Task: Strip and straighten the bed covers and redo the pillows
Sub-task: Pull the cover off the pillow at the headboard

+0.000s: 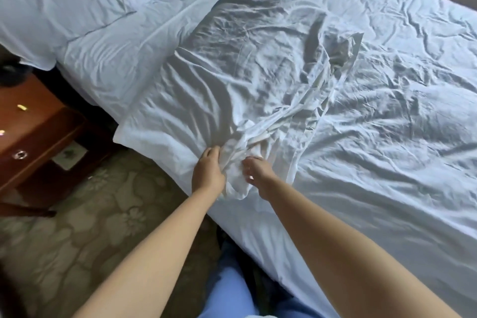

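Note:
A white pillow in a loose, wrinkled pillowcase (232, 67) lies across the near side of the bed (400, 100). Its open end is bunched at the bed's edge. My left hand (207, 171) grips the bunched pillowcase fabric on the left of the opening. My right hand (258, 175) pinches the same fabric just to the right, fingers curled into the folds. A second white pillow (64, 0) lies at the head of the bed, top left. The bed sheet is white and creased all over.
A reddish wooden nightstand (31, 131) stands left of the bed, with small items on its top. Patterned carpet (98, 214) covers the floor between nightstand and bed. My blue trousers (232, 289) show at the bottom, close to the mattress edge.

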Motion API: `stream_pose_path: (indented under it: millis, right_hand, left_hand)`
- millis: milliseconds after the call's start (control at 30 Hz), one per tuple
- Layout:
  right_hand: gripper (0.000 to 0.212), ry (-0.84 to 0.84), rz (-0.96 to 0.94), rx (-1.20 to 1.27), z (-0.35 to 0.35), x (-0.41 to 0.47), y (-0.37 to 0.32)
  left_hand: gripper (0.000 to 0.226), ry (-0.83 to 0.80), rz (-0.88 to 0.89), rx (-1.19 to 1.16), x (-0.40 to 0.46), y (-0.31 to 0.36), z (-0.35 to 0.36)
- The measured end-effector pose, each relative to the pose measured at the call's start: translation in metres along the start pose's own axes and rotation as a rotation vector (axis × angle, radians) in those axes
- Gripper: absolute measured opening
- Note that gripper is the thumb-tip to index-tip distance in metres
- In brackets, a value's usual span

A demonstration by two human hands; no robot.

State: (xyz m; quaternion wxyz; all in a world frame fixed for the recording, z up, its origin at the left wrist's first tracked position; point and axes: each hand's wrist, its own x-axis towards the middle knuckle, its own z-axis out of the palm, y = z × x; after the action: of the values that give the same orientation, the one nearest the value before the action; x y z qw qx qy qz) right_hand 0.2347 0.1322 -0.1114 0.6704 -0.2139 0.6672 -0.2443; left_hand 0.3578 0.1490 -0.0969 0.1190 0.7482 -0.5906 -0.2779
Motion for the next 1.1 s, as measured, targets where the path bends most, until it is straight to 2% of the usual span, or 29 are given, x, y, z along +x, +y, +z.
stream_pose_path:
  millis: [100,200,267,367,433,500,567,633,733,833,867,933,1000,1100]
  right_hand:
    - [0.024,-0.254,-0.055,-0.139,0.012,-0.015,-0.004]
    - [0.025,-0.366,-0.091,-0.245,0.013,-0.03,-0.007]
    - [0.018,-0.339,-0.144,-0.276,0.007,-0.039,-0.004]
    - [0.028,-0.192,-0.252,-0.24,0.006,-0.043,0.009]
    - [0.033,-0.045,-0.16,-0.126,0.004,-0.046,0.023]
    - [0.049,0.015,-0.034,0.012,-0.004,-0.048,0.036]
    - [0.062,-0.027,-0.013,0.024,-0.012,-0.046,0.044]
    - [0.047,-0.09,-0.143,-0.073,-0.015,-0.048,0.046]
    - [0.027,-0.137,-0.402,-0.348,-0.021,-0.055,0.053]
    - [0.026,-0.218,-0.464,-0.477,-0.03,-0.062,0.056]
    - [0.028,-0.223,-0.466,-0.457,-0.03,-0.064,0.055]
    - [0.034,-0.195,-0.475,-0.255,-0.027,-0.07,0.048]
    - [0.043,-0.254,-0.424,-0.086,-0.024,-0.072,0.044]
    - [0.052,-0.427,-0.202,-0.13,-0.029,-0.068,0.049]
  left_hand:
    - [0.05,0.047,-0.012,-0.062,-0.021,0.008,-0.002]
    - [0.064,0.095,-0.033,-0.101,-0.037,0.023,-0.01]
    - [0.065,0.112,-0.023,-0.123,-0.044,0.03,-0.014]
    - [0.061,0.117,0.0,-0.112,-0.048,0.032,-0.02]
    - [0.059,0.124,-0.028,-0.127,-0.048,0.031,-0.022]
    - [0.059,0.138,-0.059,-0.148,-0.05,0.034,-0.022]
    - [0.058,0.15,-0.061,-0.154,-0.053,0.04,-0.021]
    - [0.054,0.163,-0.038,-0.147,-0.055,0.044,-0.019]
    - [0.055,0.182,-0.039,-0.122,-0.058,0.044,-0.021]
    - [0.06,0.173,-0.05,-0.125,-0.067,0.044,-0.02]
    - [0.062,0.168,-0.054,-0.128,-0.072,0.047,-0.018]
    - [0.062,0.192,-0.061,-0.162,-0.081,0.055,-0.011]
    - [0.06,0.233,-0.058,-0.2,-0.087,0.061,-0.006]
    - [0.069,0.125,-0.048,-0.16,-0.093,0.052,-0.001]
